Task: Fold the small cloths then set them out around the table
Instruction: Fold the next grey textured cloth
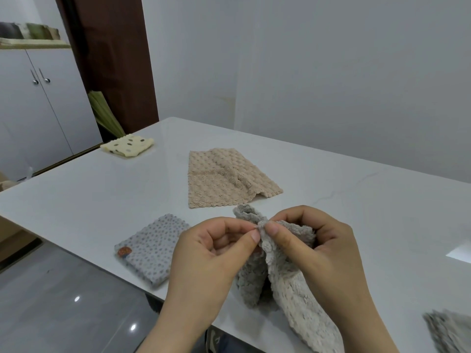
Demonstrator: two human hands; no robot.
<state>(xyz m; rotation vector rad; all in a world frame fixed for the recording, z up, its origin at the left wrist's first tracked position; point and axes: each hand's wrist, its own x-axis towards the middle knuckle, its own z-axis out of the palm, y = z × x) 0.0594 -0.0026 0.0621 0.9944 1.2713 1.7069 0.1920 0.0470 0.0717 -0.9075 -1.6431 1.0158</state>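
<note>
Head view: one corner of the fluffy grey cloth (pixel 277 266) is pinched by both hands (pixel 211 253) (pixel 313 245) near the worktop (pixel 102 194) front edge; misaligned edges could spoil the fold.

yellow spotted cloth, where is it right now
In the head view, the yellow spotted cloth lies folded at the table's far left corner, left of the tan cloth, near the white cupboard.

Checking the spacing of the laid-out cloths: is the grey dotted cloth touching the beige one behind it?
Apart. The head view shows bare white table between the grey dotted cloth and the beige cloth.
</note>
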